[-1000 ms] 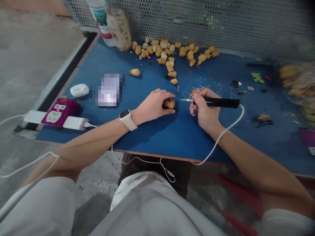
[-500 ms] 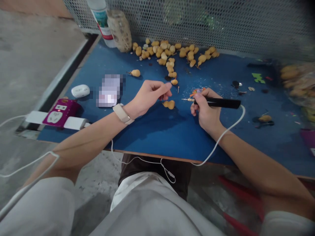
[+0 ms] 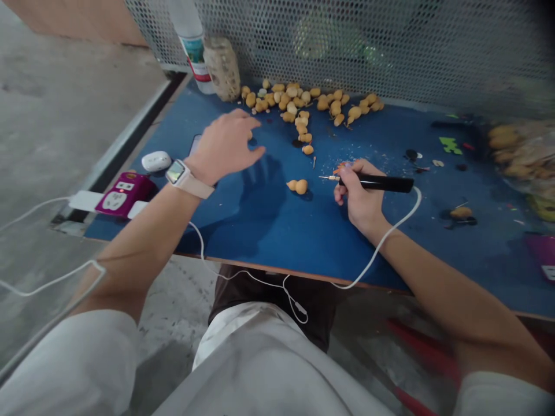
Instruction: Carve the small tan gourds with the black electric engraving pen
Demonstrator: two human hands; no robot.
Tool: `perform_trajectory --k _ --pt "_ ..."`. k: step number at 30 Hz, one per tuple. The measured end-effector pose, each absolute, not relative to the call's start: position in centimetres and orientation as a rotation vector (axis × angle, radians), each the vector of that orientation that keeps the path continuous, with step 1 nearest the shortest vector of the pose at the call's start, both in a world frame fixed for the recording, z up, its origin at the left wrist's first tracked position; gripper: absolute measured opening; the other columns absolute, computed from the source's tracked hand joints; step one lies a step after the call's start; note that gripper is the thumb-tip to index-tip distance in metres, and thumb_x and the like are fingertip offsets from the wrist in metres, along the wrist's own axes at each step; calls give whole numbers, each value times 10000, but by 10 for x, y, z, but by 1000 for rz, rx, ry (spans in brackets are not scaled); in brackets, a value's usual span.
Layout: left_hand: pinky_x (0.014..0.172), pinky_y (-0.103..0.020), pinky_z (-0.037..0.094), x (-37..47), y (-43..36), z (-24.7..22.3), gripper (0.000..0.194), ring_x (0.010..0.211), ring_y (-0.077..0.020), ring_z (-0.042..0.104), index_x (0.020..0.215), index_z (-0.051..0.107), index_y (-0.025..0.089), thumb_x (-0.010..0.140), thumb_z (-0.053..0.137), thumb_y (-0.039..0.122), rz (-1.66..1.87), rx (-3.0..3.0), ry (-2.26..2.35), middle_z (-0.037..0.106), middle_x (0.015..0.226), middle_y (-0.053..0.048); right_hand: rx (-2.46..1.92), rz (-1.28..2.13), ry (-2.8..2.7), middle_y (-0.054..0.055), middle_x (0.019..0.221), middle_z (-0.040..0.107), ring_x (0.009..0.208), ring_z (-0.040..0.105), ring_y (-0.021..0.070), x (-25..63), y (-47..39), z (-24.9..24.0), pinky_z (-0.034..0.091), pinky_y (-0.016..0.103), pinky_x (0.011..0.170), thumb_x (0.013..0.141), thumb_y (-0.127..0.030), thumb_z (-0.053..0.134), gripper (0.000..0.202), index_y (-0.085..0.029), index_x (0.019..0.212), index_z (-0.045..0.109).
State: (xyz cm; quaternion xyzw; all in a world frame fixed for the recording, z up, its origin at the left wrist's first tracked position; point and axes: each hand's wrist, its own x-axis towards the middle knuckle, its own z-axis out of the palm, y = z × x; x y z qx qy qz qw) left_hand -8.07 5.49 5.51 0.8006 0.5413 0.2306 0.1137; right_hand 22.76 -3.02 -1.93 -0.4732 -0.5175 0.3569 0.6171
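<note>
Our small gourd lies on its side on the blue bench, between our two hands and touching neither. Just to its right, the thin metal tip of our black pen-like tool points left. Our right hand grasps that tool, its white cable curving down past our wrist. Our left hand is released, fingers spread over the bench, near a second gourd mostly hidden behind them. Farther back we see a heap of gourds, a jar and a bottle by the mesh panel.
</note>
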Motion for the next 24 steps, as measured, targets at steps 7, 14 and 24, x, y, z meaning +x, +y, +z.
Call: perform_trajectory --k 7,14,24 --pt "1246 -622 354 -161 72 14 1219 1504 -511 540 1565 721 298 524 948 892 864 2104 1956 726 1456 -150 -1117 851 -1273 -100 526 542 411 568 116 225 -35 -19 418 236 393 950 -625 928 511 -281 786 587" --pt "1265 -659 350 -155 82 6 1387 1474 -497 556 1831 399 124 730 859 830 610 2065 2089 696 1537 -206 -1118 855 -1253 -101 519 557 413 560 111 227 -33 -22 412 221 394 940 -600 929 488 -278 785 597" --pt "1254 -547 344 -181 64 17 1483 1505 -465 543 1666 518 161 490 1008 919 565 1944 2019 757 1291 -117 -1109 830 -1274 -99 516 541 398 578 125 227 -32 -23 407 222 365 942 -601 927 484 -283 796 592"
